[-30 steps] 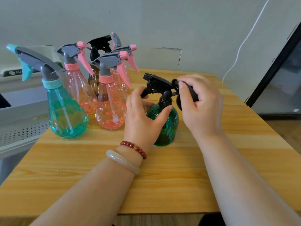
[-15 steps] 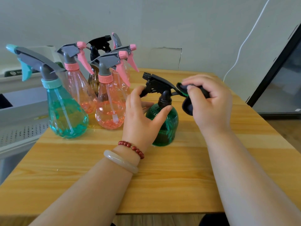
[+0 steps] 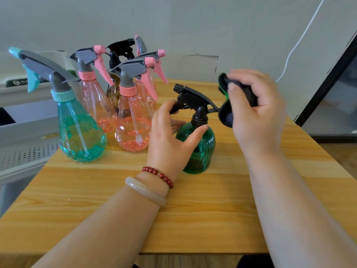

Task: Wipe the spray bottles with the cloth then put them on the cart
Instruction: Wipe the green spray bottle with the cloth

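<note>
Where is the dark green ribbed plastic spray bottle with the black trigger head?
In the head view, the dark green spray bottle stands on the wooden table, right of the pink spray bottles, held by the left hand.

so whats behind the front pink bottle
A brown bottle with a black trigger head and another pink bottle stand behind the front pink bottle. It largely covers their lower bodies, so their bases and any contents cannot be seen.

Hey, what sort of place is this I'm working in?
Likely a plain workroom or office corner, not a kitchen: a wooden table by a bare grey wall, a white cable hanging down it, and a grey perforated cart beside the table.
</note>
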`<state>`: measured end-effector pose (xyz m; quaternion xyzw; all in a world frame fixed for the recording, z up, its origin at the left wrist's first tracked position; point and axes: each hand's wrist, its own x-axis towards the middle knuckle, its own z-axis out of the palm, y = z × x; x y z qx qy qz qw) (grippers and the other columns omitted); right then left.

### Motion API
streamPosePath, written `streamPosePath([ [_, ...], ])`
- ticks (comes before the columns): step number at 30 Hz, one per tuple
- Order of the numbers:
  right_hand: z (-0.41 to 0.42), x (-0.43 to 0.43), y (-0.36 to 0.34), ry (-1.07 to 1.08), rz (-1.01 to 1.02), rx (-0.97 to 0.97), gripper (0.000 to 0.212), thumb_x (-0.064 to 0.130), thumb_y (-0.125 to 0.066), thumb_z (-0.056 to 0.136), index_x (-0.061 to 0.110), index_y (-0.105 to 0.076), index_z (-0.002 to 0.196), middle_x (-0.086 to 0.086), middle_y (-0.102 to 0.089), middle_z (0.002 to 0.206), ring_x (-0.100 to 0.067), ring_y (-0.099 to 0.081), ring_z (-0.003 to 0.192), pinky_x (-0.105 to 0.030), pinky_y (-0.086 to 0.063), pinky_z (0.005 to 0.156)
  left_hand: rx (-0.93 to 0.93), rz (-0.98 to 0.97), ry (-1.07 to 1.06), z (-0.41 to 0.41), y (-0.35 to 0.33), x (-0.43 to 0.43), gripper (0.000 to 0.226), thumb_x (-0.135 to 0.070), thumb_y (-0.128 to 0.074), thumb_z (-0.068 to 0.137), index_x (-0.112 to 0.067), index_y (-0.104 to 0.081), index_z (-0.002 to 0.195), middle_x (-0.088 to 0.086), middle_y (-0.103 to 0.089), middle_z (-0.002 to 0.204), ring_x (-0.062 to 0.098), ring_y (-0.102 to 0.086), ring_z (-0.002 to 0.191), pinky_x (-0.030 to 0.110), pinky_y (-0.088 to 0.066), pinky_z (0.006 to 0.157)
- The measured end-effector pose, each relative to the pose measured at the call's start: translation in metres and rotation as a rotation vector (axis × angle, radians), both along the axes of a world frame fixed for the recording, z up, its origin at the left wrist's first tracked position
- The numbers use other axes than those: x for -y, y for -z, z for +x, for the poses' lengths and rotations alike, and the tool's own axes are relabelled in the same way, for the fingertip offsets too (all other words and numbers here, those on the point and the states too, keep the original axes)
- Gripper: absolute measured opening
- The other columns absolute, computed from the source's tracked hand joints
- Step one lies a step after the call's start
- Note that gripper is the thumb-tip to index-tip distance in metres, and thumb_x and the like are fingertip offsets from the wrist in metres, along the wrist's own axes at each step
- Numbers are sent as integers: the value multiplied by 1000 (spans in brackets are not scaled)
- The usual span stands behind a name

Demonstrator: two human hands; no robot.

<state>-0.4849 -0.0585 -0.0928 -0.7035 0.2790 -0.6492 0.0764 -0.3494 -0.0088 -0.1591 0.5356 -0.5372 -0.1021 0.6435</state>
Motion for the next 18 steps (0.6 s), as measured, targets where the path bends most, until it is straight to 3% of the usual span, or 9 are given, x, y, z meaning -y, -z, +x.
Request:
streamPosePath([
  [2,8,-6,-9,-36,-86,-151,19,10,-60,93,9,-72,108,2,-65,116,-7,-59,113,-18,-42,99,-18,-23,20,0,-1,-1,64,-40,-71,83,-21,-44,138,-4,-51,124,7,-64,97,26,-56,89],
  [5,20,-10,-8,-96,-61,-361,27,12,-59,94,11,-69,119,2,-62,128,-7,-56,120,-13,-38,103,-27,-32,33,2,-2,-2,54,-26,-70,86,-21,-48,135,0,-56,123,5,-66,92,31,-58,86],
  [9,15,-8,-3,-149,68,-234,30,-1,-56,81,12,-75,101,4,-70,108,2,-62,104,-12,-46,91,-42,-21,36,4,-2,-2,53,-29,-74,86,-24,-49,133,-3,-57,120,9,-67,93,31,-59,83],
  [13,-1,-4,4,-87,215,-88,32,2,-50,75,29,-67,79,21,-66,83,8,-61,82,-8,-45,74,-56,-12,33,5,-1,-1,51,-32,-74,84,-28,-51,130,-9,-57,118,10,-67,94,27,-59,81],
  [15,-4,-3,3,-55,206,-107,31,4,-50,77,28,-68,82,21,-66,86,8,-61,86,-8,-45,77,-48,-14,32,6,-1,0,50,-34,-73,84,-30,-51,129,-10,-58,117,8,-67,93,24,-58,80],
  [18,1,-7,-3,-72,39,-195,29,-1,-55,85,13,-72,104,7,-67,108,1,-61,104,-14,-46,92,-55,-35,27,6,-2,1,39,-37,-68,90,-36,-49,124,-9,-61,115,4,-66,91,21,-57,78],
])
